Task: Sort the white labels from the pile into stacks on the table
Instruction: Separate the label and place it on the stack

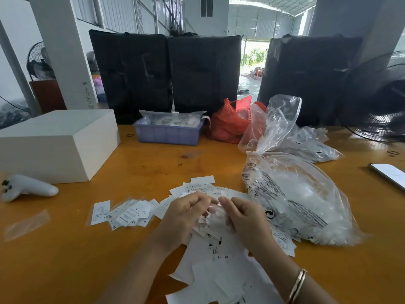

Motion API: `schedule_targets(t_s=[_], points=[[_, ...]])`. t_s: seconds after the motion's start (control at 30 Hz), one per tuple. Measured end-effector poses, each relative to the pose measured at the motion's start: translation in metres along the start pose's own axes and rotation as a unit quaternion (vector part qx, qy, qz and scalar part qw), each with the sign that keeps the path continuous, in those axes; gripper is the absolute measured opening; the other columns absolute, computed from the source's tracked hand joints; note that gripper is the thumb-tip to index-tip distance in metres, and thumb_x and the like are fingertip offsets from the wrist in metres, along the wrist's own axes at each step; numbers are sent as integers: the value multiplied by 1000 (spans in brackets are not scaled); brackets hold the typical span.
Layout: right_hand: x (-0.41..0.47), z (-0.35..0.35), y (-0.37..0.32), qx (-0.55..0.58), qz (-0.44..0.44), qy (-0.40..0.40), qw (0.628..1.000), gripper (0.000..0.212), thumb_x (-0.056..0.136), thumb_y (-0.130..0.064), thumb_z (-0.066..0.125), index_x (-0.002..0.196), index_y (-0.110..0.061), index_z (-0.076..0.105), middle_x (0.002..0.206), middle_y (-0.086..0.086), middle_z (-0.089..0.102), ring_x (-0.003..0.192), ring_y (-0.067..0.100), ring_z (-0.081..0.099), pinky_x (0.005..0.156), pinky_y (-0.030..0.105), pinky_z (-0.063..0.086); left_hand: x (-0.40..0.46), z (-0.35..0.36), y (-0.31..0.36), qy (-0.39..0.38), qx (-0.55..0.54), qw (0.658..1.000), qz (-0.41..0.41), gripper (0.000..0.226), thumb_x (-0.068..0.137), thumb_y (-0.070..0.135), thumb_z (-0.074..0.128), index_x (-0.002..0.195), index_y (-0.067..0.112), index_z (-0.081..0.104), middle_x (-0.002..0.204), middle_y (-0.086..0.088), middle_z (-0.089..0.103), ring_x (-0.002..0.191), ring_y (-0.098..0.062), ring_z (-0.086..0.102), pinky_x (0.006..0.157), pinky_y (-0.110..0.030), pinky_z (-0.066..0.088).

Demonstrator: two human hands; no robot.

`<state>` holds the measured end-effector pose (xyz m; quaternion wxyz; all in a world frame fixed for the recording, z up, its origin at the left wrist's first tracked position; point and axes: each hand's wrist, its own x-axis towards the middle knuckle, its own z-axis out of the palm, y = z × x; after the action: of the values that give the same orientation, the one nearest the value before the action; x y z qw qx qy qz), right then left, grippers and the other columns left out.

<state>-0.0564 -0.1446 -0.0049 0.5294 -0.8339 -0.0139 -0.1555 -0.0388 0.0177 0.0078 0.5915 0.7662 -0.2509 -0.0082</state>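
phone (389, 175) cut off, label print (215, 249) blurred

bare orange table (65, 270) lies open left of the label pile (210, 249), and again in a broad strip beyond the pile, up to the blue basket (167, 133). further left of the pile, a spread of small labels (125, 212) and a white controller (26, 187) sit on the surface, with a white box (59, 143) blocking the far left. right of the pile, touching it, a bulging clear plastic bag (295, 200) fills the way, with more bags behind it. a phone (389, 174), perhaps, lies near the right edge.
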Motion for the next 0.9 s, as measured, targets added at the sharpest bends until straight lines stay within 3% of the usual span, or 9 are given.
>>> schedule_targets(t_s=[0.1,0.2,0.3,0.43,0.53,0.63,0.77,0.9], points=[[1,-1,1,9,4,18,1000,48,90,-42,55,47,-21,51,40,-6,48,39,7,38,43,15,31,-1,1,0,-18,3,1000,-14,30,76,62,56,90,38,69,86,13,69,81,-5,64,66,-12,49],[1,-1,0,-2,-4,27,1000,48,88,-44,54,46,-22,49,39,-7,48,39,7,38,44,17,32,1,3,-1,3,57,998,-4,4,83,39,70,85,36,70,76,16,67,66,1,59,59,-10,46],[-3,0,-5,68,-15,15,997,49,83,-55,44,49,-20,51,44,-3,50,45,13,42,51,26,37,3,4,-4,20,62,998,-7,13,86,23,69,78,33,71,72,15,68,65,1,60,62,-11,47],[-4,-2,-5,230,-20,6,973,55,94,-53,36,70,-11,62,60,1,61,55,8,52,54,13,40,5,3,-1,73,-51,994,-59,14,85,18,69,75,26,73,69,9,70,62,4,60,58,-7,45],[-4,-3,-4,197,-27,-22,980,35,87,-44,50,85,-15,69,70,-6,65,65,4,57,59,11,43,4,2,1,111,-116,982,-102,9,83,24,70,75,24,73,69,6,69,59,1,57,54,-12,45],[-4,-3,-4,144,-21,-36,989,8,89,-26,65,86,-28,73,75,-14,69,69,-1,59,63,10,45,4,3,2,119,-139,977,-114,7,85,24,68,80,21,72,71,5,70,60,1,58,55,-14,47],[-3,-3,-6,141,-2,-27,990,20,86,-26,66,71,-37,74,73,-11,70,67,1,59,61,13,46,4,3,3,89,-126,982,-111,17,89,19,63,76,23,73,75,6,71,66,0,60,58,-14,47],[-4,-6,-7,110,8,-64,992,25,87,-26,65,64,-32,70,66,-11,67,61,3,56,55,13,44,3,0,4,75,-138,981,-115,14,87,33,63,84,30,76,77,9,70,73,-2,61,63,-18,49]])
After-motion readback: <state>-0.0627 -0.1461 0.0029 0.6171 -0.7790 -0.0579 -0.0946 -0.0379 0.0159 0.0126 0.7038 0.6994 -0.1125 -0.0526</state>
